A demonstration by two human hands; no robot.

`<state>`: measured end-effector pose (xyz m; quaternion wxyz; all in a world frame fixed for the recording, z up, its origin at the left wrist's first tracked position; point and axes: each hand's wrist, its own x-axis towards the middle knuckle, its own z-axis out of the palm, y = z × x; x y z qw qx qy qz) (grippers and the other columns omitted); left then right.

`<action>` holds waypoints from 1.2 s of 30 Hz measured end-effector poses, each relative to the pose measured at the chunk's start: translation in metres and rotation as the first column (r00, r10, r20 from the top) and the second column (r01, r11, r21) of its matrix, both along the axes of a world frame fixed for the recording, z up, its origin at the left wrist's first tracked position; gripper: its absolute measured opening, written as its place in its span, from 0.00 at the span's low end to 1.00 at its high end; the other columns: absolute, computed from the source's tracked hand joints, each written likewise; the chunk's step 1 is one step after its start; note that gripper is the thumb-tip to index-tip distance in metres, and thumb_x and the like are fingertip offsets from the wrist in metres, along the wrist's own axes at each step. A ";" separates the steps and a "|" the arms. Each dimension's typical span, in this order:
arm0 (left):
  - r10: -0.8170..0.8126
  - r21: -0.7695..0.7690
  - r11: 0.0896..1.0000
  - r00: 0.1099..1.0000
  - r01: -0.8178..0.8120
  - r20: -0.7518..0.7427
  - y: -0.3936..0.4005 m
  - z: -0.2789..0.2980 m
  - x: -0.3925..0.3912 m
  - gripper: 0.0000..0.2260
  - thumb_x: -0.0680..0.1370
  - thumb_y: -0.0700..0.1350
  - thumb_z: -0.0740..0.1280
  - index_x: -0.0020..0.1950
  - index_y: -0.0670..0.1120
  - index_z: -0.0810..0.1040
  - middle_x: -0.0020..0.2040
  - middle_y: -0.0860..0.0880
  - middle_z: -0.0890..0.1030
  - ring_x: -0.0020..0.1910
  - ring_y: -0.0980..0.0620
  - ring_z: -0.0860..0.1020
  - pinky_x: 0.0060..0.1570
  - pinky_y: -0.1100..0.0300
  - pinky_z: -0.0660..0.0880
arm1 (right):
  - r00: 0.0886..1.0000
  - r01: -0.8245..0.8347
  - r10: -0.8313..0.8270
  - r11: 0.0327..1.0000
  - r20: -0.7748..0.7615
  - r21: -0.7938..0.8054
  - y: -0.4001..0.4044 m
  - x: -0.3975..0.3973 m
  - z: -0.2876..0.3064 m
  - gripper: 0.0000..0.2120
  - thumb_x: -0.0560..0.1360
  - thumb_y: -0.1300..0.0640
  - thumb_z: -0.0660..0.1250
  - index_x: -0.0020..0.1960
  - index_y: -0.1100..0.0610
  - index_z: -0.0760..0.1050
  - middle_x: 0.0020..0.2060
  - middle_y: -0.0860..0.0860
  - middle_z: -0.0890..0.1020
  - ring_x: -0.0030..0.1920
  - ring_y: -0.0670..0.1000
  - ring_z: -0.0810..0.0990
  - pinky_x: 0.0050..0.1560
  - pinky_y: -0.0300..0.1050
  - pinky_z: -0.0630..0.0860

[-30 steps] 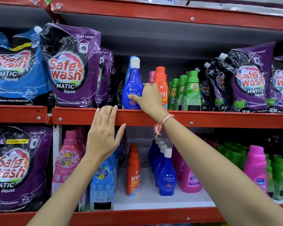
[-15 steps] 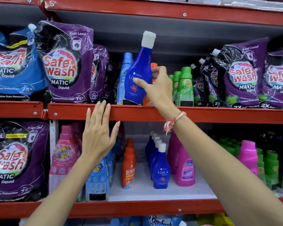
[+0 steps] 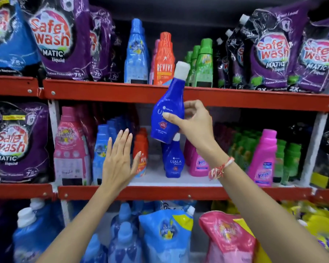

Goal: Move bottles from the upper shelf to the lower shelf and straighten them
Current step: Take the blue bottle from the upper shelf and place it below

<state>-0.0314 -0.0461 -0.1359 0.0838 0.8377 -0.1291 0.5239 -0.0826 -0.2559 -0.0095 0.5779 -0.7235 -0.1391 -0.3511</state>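
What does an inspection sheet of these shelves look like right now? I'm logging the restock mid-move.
Surface: red-edged upper shelf and white-floored lower shelf, both stocked.
Job's things: blue Ujala bottle held tilted in the air in front of the upper shelf's edge; Ujala row upright on the lower shelf below it.
Clutter: Safe Wash pouches, orange Revive bottle, green bottles, pink bottles.
Grippers: right hand grips the bottle; left hand open, empty, at the lower shelf.
Cables: nothing seen.
Surroundings: more pouches on the shelf beneath.
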 end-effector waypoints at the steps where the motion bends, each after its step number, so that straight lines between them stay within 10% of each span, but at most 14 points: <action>1: 0.001 0.009 1.000 1.000 -0.001 -0.024 -0.002 -0.008 -0.001 0.27 0.79 0.52 0.58 0.74 0.38 0.63 0.75 0.41 0.65 0.76 0.46 0.58 0.74 0.43 0.55 | 1.000 0.021 -0.021 1.000 -0.018 -0.015 -0.003 0.000 -0.010 0.28 0.58 0.44 0.81 0.51 0.53 0.74 0.45 0.47 0.84 0.44 0.51 0.84 0.44 0.56 0.83; 22: 0.154 0.149 0.984 0.898 -0.100 -0.411 -0.001 -0.101 -0.003 0.33 0.80 0.60 0.44 0.69 0.37 0.70 0.69 0.40 0.74 0.70 0.43 0.70 0.70 0.49 0.55 | 0.921 0.203 -0.284 0.933 -0.266 -0.296 -0.033 0.053 -0.137 0.24 0.63 0.51 0.80 0.50 0.55 0.70 0.41 0.48 0.78 0.41 0.50 0.77 0.31 0.30 0.63; 32: 0.170 0.178 0.979 0.893 -0.103 -0.416 0.003 -0.111 0.000 0.31 0.81 0.59 0.46 0.71 0.38 0.68 0.69 0.40 0.73 0.69 0.43 0.71 0.71 0.48 0.55 | 0.911 0.132 -0.247 0.933 -0.330 -0.335 -0.037 0.061 -0.150 0.25 0.66 0.51 0.78 0.55 0.58 0.70 0.50 0.52 0.81 0.49 0.52 0.80 0.33 0.30 0.67; 36: 0.169 0.156 0.981 0.895 -0.114 -0.413 0.001 -0.113 -0.001 0.30 0.80 0.59 0.50 0.70 0.37 0.70 0.68 0.40 0.75 0.68 0.43 0.72 0.70 0.48 0.56 | 0.920 0.116 -0.246 0.915 -0.306 -0.387 -0.037 0.052 -0.134 0.25 0.69 0.46 0.75 0.58 0.58 0.71 0.54 0.53 0.80 0.53 0.53 0.80 0.47 0.45 0.77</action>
